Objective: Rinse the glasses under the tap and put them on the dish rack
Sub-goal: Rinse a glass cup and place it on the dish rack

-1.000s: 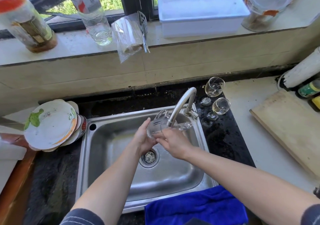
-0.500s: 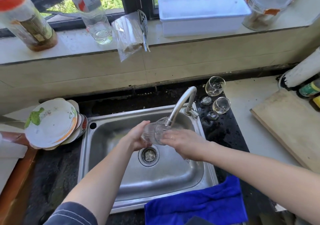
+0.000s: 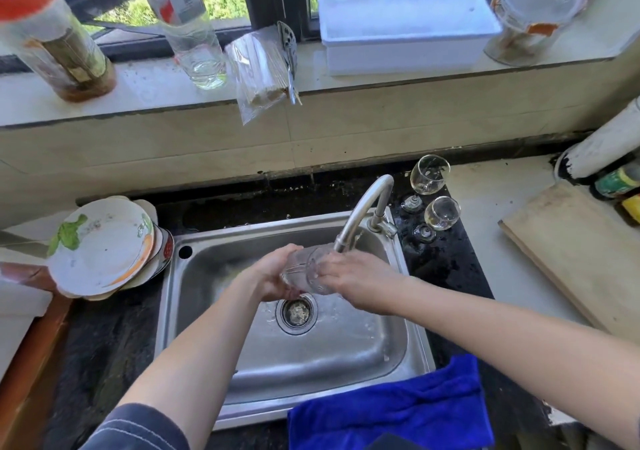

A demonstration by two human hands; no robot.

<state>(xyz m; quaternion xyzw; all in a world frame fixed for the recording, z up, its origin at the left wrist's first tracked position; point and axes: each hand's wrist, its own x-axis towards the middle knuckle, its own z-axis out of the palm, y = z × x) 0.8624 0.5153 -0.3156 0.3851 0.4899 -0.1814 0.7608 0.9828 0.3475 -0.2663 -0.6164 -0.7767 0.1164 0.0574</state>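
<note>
Centre of frame, over the basin: clear ribbed glass tumbler point(image 3: 306, 269), lying roughly on its side just below the spout of the curved steel tap point(image 3: 363, 207), above the stainless steel sink point(image 3: 391, 342).
Left hand point(image 3: 273, 276): fingers wrapped around the tumbler's left end, grasping it.
Right hand point(image 3: 356, 278): fingers pressed on the tumbler's right end, holding it too.
Risk 1: wet glass could slip between the 2 palms and strike the steel basin, chipping or cracking.
Risk 2: the rim sits close to the spout; a lift or twist could knock glass on metal.
Risk 3: the 2 clear stemmed wine glasses, the farther one point(image 3: 429, 175) and the nearer one point(image 3: 442, 212), stand right of centre beside the tap base, where a right elbow swing could topple them.
Count, glasses: 1 tumbler, 2 wine glasses.
Count, other: 1 stack of white patterned plates point(image 3: 100, 248), left of frame; 1 blue cloth point(image 3: 388, 404), lower edge.
Dish rack: none I can identify.
</note>
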